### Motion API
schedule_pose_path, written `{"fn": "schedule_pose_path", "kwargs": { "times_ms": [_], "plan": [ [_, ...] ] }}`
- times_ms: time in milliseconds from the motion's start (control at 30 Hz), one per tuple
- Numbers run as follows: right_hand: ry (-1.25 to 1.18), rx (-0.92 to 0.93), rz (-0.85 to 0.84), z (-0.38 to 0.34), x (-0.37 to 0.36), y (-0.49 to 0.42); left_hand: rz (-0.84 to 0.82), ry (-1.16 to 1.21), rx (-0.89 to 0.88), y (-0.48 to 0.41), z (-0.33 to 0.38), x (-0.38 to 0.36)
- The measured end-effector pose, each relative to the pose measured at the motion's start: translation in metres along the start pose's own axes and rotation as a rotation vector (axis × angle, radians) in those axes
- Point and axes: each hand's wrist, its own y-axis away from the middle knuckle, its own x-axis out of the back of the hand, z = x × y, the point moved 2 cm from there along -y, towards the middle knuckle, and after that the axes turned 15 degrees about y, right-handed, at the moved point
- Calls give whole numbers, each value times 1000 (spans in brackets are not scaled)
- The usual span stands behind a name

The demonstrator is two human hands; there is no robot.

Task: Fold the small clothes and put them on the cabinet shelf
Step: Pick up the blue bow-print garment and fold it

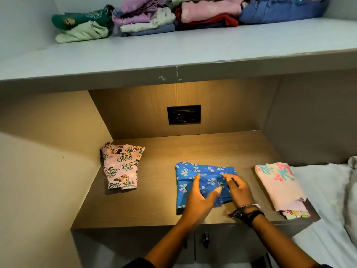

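Observation:
A blue garment (193, 172) with white bow prints lies partly folded in the middle of the wooden cabinet top (158, 207). My left hand (199, 200) lies on its lower half, fingers and thumb spread. My right hand (238, 188), with bracelets and a watch at the wrist, touches the cloth's right side, fingers bent over a fold. A pink cartoon-print garment (121, 167) lies folded at the left. A pale pink floral garment (278, 184) lies folded at the right edge. The grey shelf (173, 53) above carries several stacks of folded clothes (146, 18).
A black wall socket (184, 114) sits in the back panel of the niche. Side walls close in the niche on the left and right. A white bed sheet (326, 200) lies to the right of the cabinet. Cabinet doors with a handle (206, 238) are below.

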Motion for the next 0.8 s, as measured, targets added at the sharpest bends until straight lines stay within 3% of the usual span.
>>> {"fn": "schedule_pose_path", "kwargs": {
  "times_ms": [67, 167, 233, 300, 400, 567, 800],
  "plan": [
    [8, -51, 157, 1, 16, -2, -89, 64, 16, 2, -7, 0],
    [179, 78, 184, -5, 24, 3, 116, 112, -86, -2, -7, 29],
    [377, 258, 138, -14, 16, 15, 349, 51, -102, -12, -3, 56],
    [640, 411, 29, -30, -1, 30, 490, -78, -12, -31, -1, 79],
    [911, 525, -122, -51, -39, 53, 423, -223, 208, -64, -5, 88],
    [1014, 275, -319, -54, -89, 61, 228, -222, 274, -91, -6, 74],
    [716, 118, -97, -64, -88, 59, 250, -156, 145, -98, 8, 56]
  ]
}}
